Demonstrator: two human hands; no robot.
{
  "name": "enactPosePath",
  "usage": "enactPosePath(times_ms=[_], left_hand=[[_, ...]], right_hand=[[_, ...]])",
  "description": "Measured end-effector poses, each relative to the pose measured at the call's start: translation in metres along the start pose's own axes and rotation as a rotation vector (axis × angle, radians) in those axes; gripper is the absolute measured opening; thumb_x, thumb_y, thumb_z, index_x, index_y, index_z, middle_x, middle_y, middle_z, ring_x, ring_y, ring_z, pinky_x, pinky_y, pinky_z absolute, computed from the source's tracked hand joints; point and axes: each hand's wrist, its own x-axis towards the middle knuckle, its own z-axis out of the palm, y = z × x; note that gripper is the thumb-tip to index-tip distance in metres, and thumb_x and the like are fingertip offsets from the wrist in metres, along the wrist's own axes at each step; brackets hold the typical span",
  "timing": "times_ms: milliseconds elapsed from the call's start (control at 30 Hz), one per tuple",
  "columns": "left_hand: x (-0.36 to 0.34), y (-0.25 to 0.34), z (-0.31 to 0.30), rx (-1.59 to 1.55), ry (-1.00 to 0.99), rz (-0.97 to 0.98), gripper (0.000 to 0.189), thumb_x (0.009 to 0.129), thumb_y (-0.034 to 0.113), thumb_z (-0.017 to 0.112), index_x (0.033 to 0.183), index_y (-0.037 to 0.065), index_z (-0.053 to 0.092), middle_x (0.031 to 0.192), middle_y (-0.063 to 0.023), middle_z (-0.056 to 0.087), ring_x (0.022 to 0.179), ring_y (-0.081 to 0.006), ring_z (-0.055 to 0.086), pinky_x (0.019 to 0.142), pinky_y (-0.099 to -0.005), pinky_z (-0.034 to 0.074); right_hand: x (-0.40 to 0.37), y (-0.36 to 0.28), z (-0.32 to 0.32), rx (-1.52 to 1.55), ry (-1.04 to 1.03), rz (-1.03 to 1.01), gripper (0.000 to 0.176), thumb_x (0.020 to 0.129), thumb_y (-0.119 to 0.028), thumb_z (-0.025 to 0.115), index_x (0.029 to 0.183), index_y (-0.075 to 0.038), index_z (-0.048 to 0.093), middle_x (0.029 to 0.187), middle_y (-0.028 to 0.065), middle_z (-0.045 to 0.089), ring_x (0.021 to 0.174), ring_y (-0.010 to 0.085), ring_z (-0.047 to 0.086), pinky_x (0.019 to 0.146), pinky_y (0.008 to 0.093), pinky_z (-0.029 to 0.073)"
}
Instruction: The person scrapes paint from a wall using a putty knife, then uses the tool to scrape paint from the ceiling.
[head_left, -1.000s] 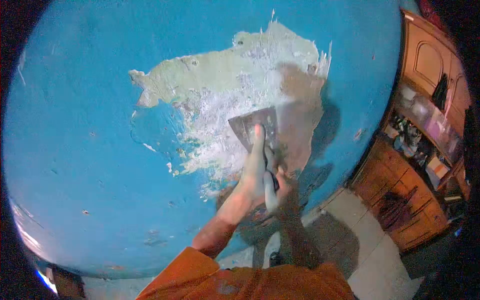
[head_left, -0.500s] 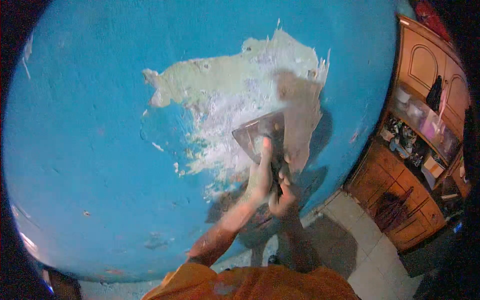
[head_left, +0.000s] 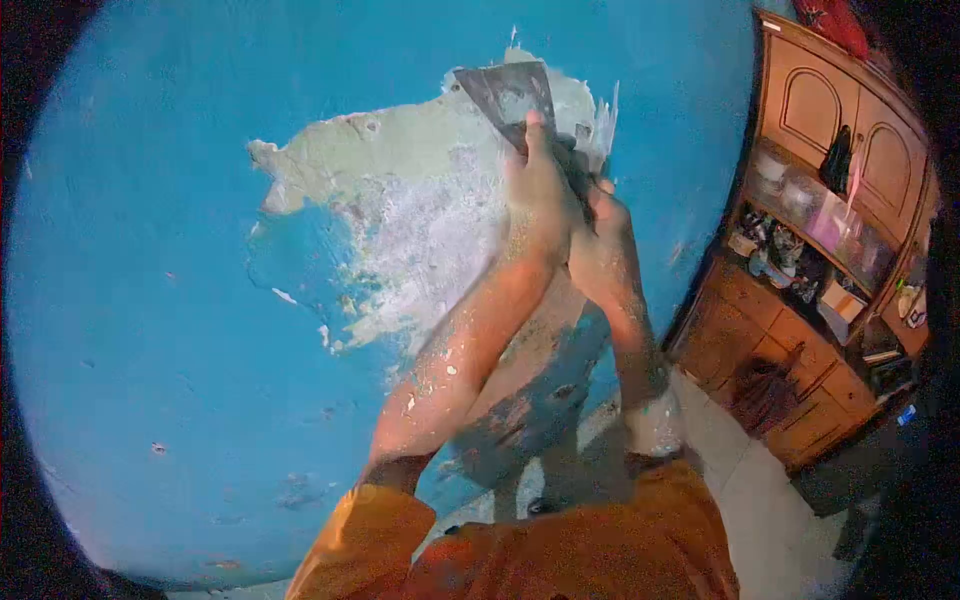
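Observation:
A wide scraper (head_left: 512, 95) lies with its blade against the upper part of a bare, whitish patch (head_left: 420, 215) on the blue wall (head_left: 180, 300). My left hand (head_left: 537, 195) is closed around the scraper's handle, its thumb pressed along the base of the blade. Lower on the right, my right hand (head_left: 605, 235) wraps the dark handle end, and its fingers are partly hidden. Pale flakes stick to my left forearm. Ragged paint edges border the patch, with loose strips beside the blade.
A wooden cabinet (head_left: 840, 110) stands to the right, its shelf crowded with small items (head_left: 785, 250). Dark cloth (head_left: 770, 390) hangs on its lower doors. Light floor tiles (head_left: 740, 480) run between wall and cabinet. Shadows fall on the lower wall.
Both hands have pushed the scraper upward over the patch, from its middle to near its top edge. My arms are stretched farther up, and the view has shifted slightly.

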Motion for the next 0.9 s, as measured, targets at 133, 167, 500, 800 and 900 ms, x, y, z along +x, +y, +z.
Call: enactPosePath(times_ms=[133,167,500,800,900], left_hand=[[0.009,-0.012,0.002,0.029,0.028,0.081,0.048,0.088,0.044,0.039,0.099,-0.002,0.049,0.082,-0.0096,0.057,0.071,-0.0152,0.053,0.062,-0.0288,0.043],[0.019,0.007,0.004,0.055,-0.115,0.005,0.048,0.088,0.044,0.04,0.103,-0.001,0.048,0.084,-0.0108,0.056,0.07,-0.0154,0.053,0.061,-0.0292,0.043],[0.01,-0.005,0.015,-0.066,-0.103,-0.093,0.048,0.086,0.044,0.042,0.087,-0.001,0.057,0.066,-0.0077,0.055,0.059,-0.0179,0.053,0.052,-0.0293,0.043],[0.036,-0.044,0.016,-0.072,-0.108,-0.109,0.048,0.086,0.045,0.043,0.101,0.0,0.05,0.071,-0.0069,0.056,0.061,-0.0177,0.052,0.057,-0.0301,0.043],[0.012,-0.049,0.017,-0.018,-0.146,-0.069,0.049,0.087,0.046,0.04,0.101,0.0,0.053,0.073,-0.0082,0.056,0.066,-0.0181,0.053,0.06,-0.0314,0.044]], right_hand=[[0.006,0.031,0.005,-0.095,0.146,-0.268,0.031,0.082,-0.006,0.042,0.11,0.004,0.049,0.115,0.018,0.051,0.104,0.0264,0.049,0.088,0.0317,0.037],[0.024,0.011,0.0,-0.105,0.076,-0.077,0.033,0.082,-0.007,0.041,0.112,0.005,0.047,0.116,0.0186,0.049,0.107,0.026,0.048,0.091,0.0318,0.035],[-0.006,0.021,-0.007,-0.897,-0.044,-0.247,0.04,0.085,-0.016,0.042,0.12,0.003,0.038,0.114,0.0235,0.046,0.105,0.0354,0.045,0.093,0.0381,0.032],[0.006,0.051,-0.002,-0.204,0.216,-0.063,0.03,0.089,-0.015,0.039,0.113,0.002,0.045,0.101,0.0145,0.055,0.083,0.0199,0.054,0.074,0.0346,0.043],[-0.009,0.062,-0.005,0.022,0.118,0.199,0.029,0.09,-0.015,0.039,0.112,0.002,0.047,0.109,0.0144,0.053,0.096,0.0181,0.051,0.082,0.0336,0.04]])
